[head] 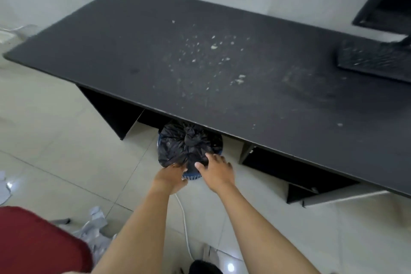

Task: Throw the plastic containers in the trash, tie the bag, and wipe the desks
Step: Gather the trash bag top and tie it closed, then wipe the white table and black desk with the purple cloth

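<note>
Crumb-speckled black desk [200, 55]; beneath it, knotted, crinkled black trash bag [189, 144]; left hand [172, 177] grips it; right hand [216, 170] rests spread on it.

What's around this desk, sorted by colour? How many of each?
Black: 4 (desk, tied bag, keyboard, monitor)
Blue: 1 (bin)
Red: 1 (chair)
White: 1 (cable)
Total: 7
</note>
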